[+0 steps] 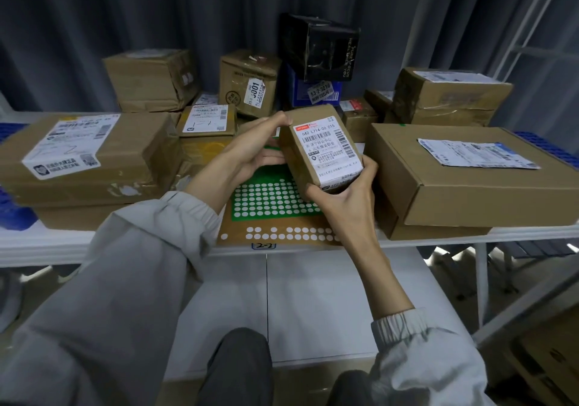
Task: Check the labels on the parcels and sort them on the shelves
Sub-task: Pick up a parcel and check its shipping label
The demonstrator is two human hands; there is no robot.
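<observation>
Both hands clamp a small parcel [319, 148]: right hand [351, 192] curled under its near end, left hand [260, 151] on its far side, label up, above the shelf [125, 239] front edge. Beyond, crowded boxes; a careless placement could topple the black box [319, 48] stacked at the back.

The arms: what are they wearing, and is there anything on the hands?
Both arms wear loose, light grey long sleeves with gathered elastic cuffs, pushed partway up the forearms. The left hand and right hand are bare: no gloves, rings or watch show.
</observation>
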